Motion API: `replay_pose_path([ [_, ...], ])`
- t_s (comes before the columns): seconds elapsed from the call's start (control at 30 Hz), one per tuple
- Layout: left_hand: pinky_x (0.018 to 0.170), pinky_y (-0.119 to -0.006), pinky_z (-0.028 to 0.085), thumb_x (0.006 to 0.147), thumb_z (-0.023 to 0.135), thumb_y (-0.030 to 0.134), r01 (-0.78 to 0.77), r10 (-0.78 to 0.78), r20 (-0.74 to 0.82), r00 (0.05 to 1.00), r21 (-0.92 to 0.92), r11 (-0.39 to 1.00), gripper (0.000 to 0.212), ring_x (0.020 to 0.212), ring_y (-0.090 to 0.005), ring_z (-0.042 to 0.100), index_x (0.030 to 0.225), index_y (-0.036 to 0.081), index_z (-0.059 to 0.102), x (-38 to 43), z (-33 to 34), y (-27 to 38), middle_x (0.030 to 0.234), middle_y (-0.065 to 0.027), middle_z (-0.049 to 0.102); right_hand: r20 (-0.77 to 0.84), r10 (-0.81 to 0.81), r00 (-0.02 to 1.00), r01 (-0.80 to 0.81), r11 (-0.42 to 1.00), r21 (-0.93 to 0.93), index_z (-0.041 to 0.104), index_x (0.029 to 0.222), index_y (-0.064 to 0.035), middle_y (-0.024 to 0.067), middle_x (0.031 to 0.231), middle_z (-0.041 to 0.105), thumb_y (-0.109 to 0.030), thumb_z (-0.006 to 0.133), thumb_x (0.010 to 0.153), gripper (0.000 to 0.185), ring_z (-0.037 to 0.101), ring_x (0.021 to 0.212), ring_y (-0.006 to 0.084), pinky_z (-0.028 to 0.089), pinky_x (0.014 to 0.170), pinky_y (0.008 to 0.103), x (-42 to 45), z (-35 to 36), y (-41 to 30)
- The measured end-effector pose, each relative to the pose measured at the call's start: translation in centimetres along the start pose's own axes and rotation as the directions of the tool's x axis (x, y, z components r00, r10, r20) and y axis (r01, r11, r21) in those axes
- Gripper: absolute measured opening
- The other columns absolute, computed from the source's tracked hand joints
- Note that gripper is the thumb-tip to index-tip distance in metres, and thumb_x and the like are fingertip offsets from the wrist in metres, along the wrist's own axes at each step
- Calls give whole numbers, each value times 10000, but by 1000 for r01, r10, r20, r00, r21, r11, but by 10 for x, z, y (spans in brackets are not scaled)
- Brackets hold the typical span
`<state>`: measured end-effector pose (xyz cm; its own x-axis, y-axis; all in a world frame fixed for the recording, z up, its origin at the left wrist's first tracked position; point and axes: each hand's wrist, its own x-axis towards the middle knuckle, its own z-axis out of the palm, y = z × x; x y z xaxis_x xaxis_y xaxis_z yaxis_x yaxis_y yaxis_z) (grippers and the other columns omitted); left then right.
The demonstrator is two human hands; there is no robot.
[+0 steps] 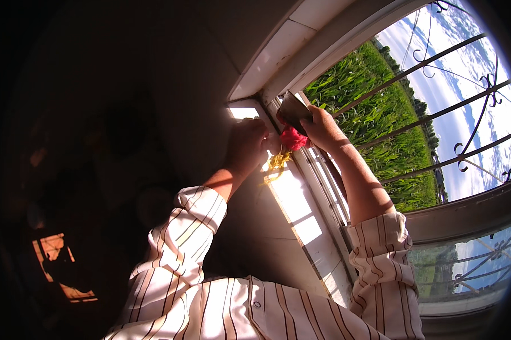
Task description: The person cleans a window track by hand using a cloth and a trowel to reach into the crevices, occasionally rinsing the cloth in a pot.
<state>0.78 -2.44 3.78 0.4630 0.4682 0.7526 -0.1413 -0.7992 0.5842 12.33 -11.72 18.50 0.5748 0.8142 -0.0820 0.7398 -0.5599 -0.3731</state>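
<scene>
My right hand grips a dark, flat, rectangular object by its lower right edge, at the window frame; its exact kind cannot be told. Just below it is a bunched red thing, perhaps cloth or a flower, close to my right fingers. A yellow stringy bundle hangs beneath the red thing, above the sunlit sill. My left hand is to the left of these, mostly in shadow, with its fingers bent near the yellow bundle. Whether it holds anything is hidden.
A tiled window sill runs down from the hands beside the sliding window track. Metal window bars stand at the right, with green crops outside. A pale tiled ledge lies above. The left side is very dark, with a sunlit patch.
</scene>
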Motion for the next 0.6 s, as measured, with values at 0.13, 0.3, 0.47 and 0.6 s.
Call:
replay_pose_path([
  [0.13, 635, -396, 451, 644, 562, 6, -43, 37, -76, 996, -83, 996, 55, 707, -316, 564, 686, 42, 552, -1, 2, -6, 709, -107, 558, -51, -20, 999, 11, 986, -166, 548, 1009, 65, 153, 679, 612, -110, 554, 841, 243, 619, 522, 228, 497, 496, 338, 11, 19, 11],
  [0.3, 664, -388, 461, 639, 552, -6, -69, 64, -136, 989, -38, 997, 72, 720, -311, 578, 694, 39, 559, -2, 2, -2, 720, -113, 572, -79, 43, 996, -43, 999, 7, 547, 1000, 42, 120, 635, 596, -84, 539, 848, 197, 600, 480, 195, 488, 479, 326, 5, 11, 12],
  [0.47, 698, -399, 459, 638, 547, -10, -55, 51, -80, 996, -57, 997, 80, 761, -305, 578, 690, 49, 556, -1, 2, -6, 738, -92, 582, -107, -9, 994, 2, 997, -74, 584, 934, 33, 262, 807, 610, -134, 583, 818, 203, 606, 851, 413, 486, 730, 443, 15, 16, 23],
  [0.6, 704, -399, 458, 636, 546, -16, -51, 40, -139, 990, -81, 995, 76, 761, -304, 577, 681, 46, 545, -1, 2, -1, 734, -94, 576, -16, -98, 995, 95, 989, -110, 577, 940, 40, 197, 741, 611, -109, 571, 814, 195, 612, 715, 308, 489, 648, 386, 25, 7, 24],
])
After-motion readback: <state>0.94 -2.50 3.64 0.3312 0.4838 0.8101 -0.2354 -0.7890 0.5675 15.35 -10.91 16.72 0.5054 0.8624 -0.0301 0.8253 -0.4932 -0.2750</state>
